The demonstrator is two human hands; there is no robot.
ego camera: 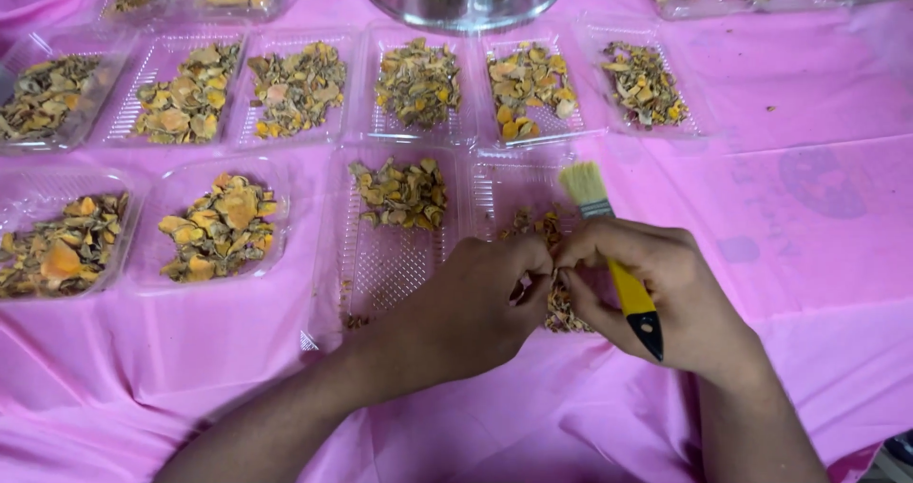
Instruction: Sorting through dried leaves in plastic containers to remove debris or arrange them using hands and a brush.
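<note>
Both hands meet over a clear plastic tray (495, 193) of dried slices (547, 226) at centre: the right hand (656, 298) grips a yellow-handled brush (613, 255), bristles toward twelve o'clock; the left hand (475, 307) pinches slices on the pink-covered worktop (808, 255).

Both forearms come in from the lower edge and meet at the middle. The left hand (466, 307) is curled, knuckles up, its fingertips pinched against those of the right hand (666, 298), whose fingers are folded in.
</note>
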